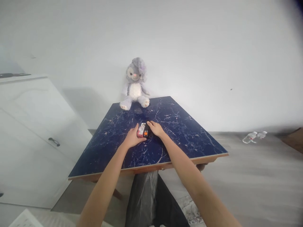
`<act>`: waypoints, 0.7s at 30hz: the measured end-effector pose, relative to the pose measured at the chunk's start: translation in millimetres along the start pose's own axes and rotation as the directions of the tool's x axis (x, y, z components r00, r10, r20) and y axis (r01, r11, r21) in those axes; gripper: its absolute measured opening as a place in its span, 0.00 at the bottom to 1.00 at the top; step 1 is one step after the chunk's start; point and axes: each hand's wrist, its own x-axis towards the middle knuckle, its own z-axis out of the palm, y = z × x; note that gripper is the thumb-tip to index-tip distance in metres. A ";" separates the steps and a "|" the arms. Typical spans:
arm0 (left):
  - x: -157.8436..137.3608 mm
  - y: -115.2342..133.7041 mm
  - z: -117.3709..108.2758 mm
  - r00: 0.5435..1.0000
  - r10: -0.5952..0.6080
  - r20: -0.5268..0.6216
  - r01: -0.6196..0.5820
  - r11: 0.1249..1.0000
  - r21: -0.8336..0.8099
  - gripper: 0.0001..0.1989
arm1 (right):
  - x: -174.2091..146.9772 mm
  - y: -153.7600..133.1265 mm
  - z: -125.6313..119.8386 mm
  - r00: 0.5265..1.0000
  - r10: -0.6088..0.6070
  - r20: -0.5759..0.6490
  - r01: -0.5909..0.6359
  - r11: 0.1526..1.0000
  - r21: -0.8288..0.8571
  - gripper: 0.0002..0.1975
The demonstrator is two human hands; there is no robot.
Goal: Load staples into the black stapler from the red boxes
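Lying near the middle of the blue marbled table (189, 138), between the left hand (133, 137) and the right hand (155, 128): a small box (142, 130), red and white on the left part of the top, black with an orange patch on the right. Touched by both hands: left wrapped along the left side and near end, apparently grasping, thumb laid across the near edge; right reaching the far right corner with fingertips, cannot tell whether pinching or merely resting. Judging by size and printed look, probably light, likely card or thin plastic, stiff enough to keep square corners but liable to dent under a hard squeeze; perhaps a little slippery against the smooth table. Best taken by 2 opposite long sides, with light, even pressure. Hard to make out: whether 1 box in 2 colours or 2 packs side by side; too small to read, the lettering. Hidden: the underside and some fingers of both hands. Cut off by the lower border: both forearms (106, 176). Sitting upright at the far end of the table, a grey plush toy (135, 90). On the floor to the right, 2 bottles (250, 137), blurred. At left, a white cabinet (35, 142), partly out of view.
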 end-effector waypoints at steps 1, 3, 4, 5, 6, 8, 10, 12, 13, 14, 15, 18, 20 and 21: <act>-0.5 -0.5 0.0 1.000 -0.002 0.006 0.002 1.000 -0.004 0.62 | -1.5 0.0 -1.3 1.000 0.003 0.001 -0.003 1.000 0.001 0.19; -1.5 -2.4 -0.7 1.000 -0.007 0.019 0.007 1.000 -0.019 0.62 | -4.1 -0.6 -3.7 1.000 0.005 -0.001 -0.005 1.000 -0.002 0.19; -2.0 -3.8 -1.5 1.000 -0.009 0.024 0.010 0.999 -0.031 0.61 | -4.8 -1.1 -4.8 1.000 0.006 -0.005 -0.006 1.000 0.000 0.18; -2.5 -5.3 -2.5 1.000 -0.009 0.028 0.011 0.999 -0.048 0.61 | -4.9 -1.7 -5.8 1.000 0.009 -0.009 -0.009 1.000 0.007 0.16; -2.8 -7.0 -3.8 0.999 -0.007 0.036 0.009 0.997 -0.072 0.61 | -4.2 -2.4 -6.7 1.000 0.017 -0.010 -0.016 1.000 0.023 0.15; -3.2 -10.8 -6.5 0.998 0.003 0.057 0.005 0.992 -0.126 0.60 | 0.1 -3.5 -8.3 0.999 0.032 0.000 -0.032 0.996 0.085 0.16; -3.2 -14.2 -8.9 0.997 0.008 0.074 0.004 0.986 -0.166 0.59 | 7.7 -4.5 -9.4 0.998 0.035 0.048 -0.043 0.987 0.155 0.19; -2.9 -15.9 -10.4 0.997 0.011 0.077 0.003 0.983 -0.183 0.58 | 15.9 -5.0 -9.5 0.991 0.026 0.128 -0.049 0.982 0.184 0.17; -2.8 -16.0 -10.9 0.997 0.013 0.074 0.001 0.983 -0.186 0.58 | 19.2 -5.0 -9.2 0.986 0.020 0.166 -0.050 0.982 0.181 0.15; -2.9 -15.6 -11.2 0.997 0.016 0.072 -0.002 0.982 -0.187 0.58 | 21.5 -4.9 -8.7 0.981 0.019 0.192 -0.052 0.984 0.173 0.14; -3.2 -14.7 -11.4 0.997 0.018 0.069 -0.005 0.982 -0.187 0.58 | 22.6 -4.7 -8.3 0.980 0.022 0.199 -0.057 0.984 0.168 0.12; -5.7 -10.4 -11.8 0.999 0.007 0.047 0.001 0.987 -0.161 0.57 | 20.0 -4.5 -8.4 0.987 0.051 0.151 -0.079 0.980 0.183 0.11; -8.5 -7.4 -11.8 1.000 -0.009 0.027 0.013 0.990 -0.139 0.54 | 15.7 -5.1 -9.6 0.989 0.074 0.124 -0.097 0.977 0.192 0.11; -9.9 -6.1 -11.7 1.000 -0.015 0.020 0.017 0.991 -0.134 0.52 | 13.6 -5.7 -10.4 0.990 0.079 0.119 -0.101 0.976 0.193 0.11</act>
